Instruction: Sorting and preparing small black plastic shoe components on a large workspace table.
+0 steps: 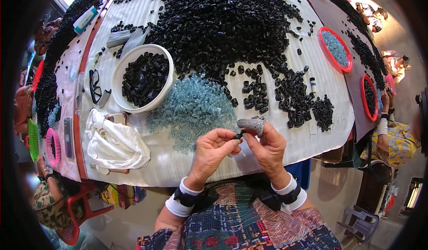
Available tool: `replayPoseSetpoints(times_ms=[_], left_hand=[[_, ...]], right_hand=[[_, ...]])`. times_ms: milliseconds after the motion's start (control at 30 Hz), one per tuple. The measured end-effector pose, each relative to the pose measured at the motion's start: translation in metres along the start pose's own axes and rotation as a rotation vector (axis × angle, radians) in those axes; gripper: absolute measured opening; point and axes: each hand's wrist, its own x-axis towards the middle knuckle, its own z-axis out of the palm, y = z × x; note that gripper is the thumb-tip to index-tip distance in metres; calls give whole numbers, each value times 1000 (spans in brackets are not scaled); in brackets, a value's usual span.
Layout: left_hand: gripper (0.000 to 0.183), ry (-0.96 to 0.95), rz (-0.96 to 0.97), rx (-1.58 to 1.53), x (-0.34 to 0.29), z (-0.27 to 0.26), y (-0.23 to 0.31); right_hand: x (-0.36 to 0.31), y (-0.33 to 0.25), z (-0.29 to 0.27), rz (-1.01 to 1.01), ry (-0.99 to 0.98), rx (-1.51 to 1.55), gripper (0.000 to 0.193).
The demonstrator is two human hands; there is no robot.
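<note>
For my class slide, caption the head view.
Left hand and right hand hold a small black part near heaped black pieces, clear bluish pieces and a white bowl.

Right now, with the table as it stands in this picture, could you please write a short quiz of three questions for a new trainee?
1. Open question: what do the left hand and the right hand hold between their fingertips?

2. True or false: the white cloth lies to the left of both hands.

3. Choose one: what colour is the round bowl that holds black pieces?
A) red
B) white
C) green

Key:
1. A small black piece.
2. True.
3. B.
</note>
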Motion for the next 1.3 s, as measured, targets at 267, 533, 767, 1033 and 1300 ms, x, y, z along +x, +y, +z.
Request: replayPoseSetpoints(times_ms=[267,533,767,1033,1300], left_hand=[[18,18,2,20,0,3,2],[18,8,37,2,1,1,-2],[18,22,23,0,1,5,0],[13,98,-11,71,0,12,1],[11,93,-41,63,0,8,3]], right_hand=[[-2,7,2,4,45,-38,24],[4,1,4,-264,30,-334,24],[7,5,-4,-535,-56,-546,27],[4,6,-6,-581,-108,-583,27],[2,-5,-5,-349,-156,-442,31]])
